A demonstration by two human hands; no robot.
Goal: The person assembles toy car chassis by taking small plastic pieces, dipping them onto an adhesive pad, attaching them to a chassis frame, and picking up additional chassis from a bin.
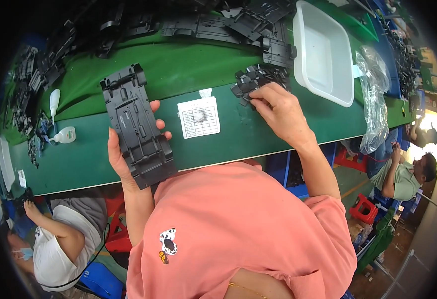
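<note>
Left fingers [160, 124] hold a black chassis [135, 122]; right fingers [267, 94] are narrow at black parts [248, 78], grip unclear.

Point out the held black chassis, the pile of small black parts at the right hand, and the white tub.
Held black chassis [137, 125]: head view, middle of its visible face.
Pile of small black parts [251, 78]: head view, its left portion.
White tub [325, 60]: head view, bare inner floor.
</note>
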